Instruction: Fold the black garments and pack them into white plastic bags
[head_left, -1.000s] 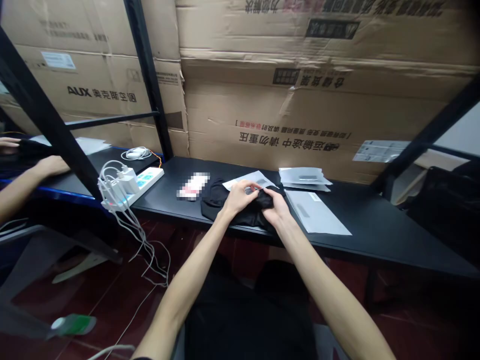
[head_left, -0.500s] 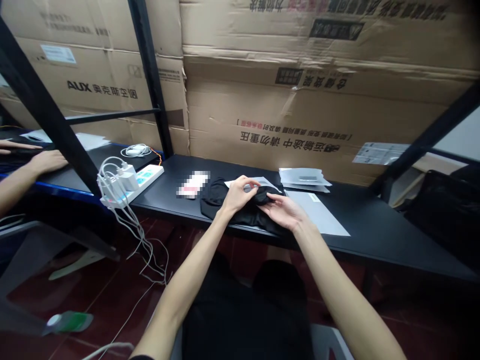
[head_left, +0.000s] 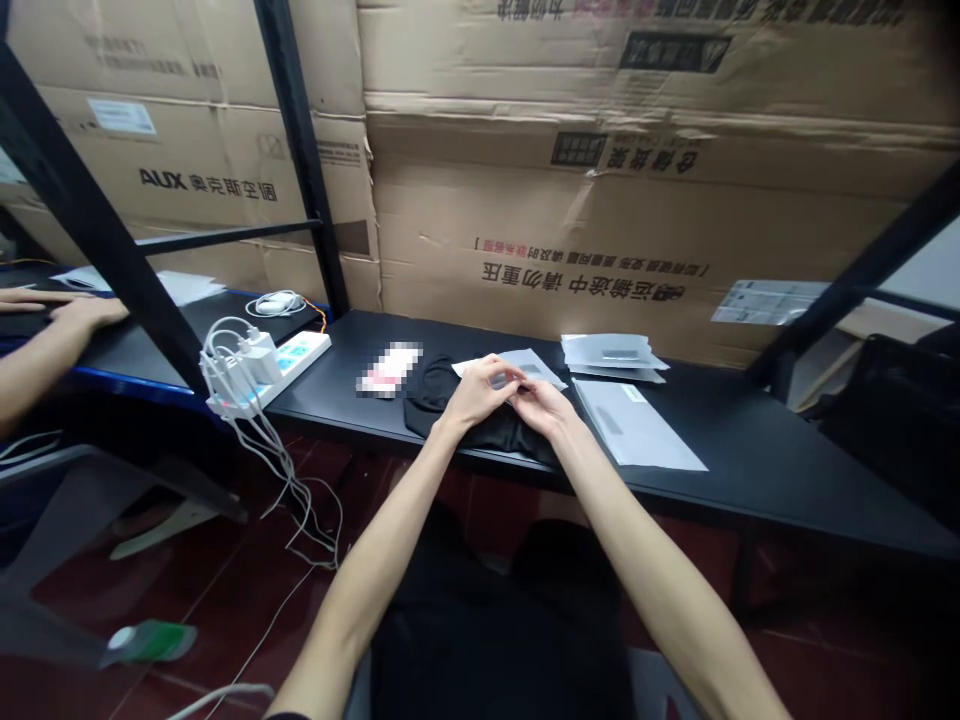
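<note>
A black garment (head_left: 435,405) lies bunched on the black table (head_left: 750,470) near its front edge. My left hand (head_left: 480,392) rests on the cloth with its fingers curled and pinching a fold. My right hand (head_left: 544,408) meets it from the right, fingers closed on the same fold of black cloth. A grey plastic bag (head_left: 525,365) lies just behind both hands, partly hidden by them.
A larger flat grey bag (head_left: 637,425) lies right of my hands, with a stack of bags (head_left: 611,355) behind it. A white power strip (head_left: 262,372) with chargers and cables sits at the left. Another person's hand (head_left: 82,310) rests on the neighbouring desk. Cardboard boxes (head_left: 600,220) wall the back.
My right hand, which had opened and drawn back to the right half a second ago, has come back to the left hand and closed on the cloth.
</note>
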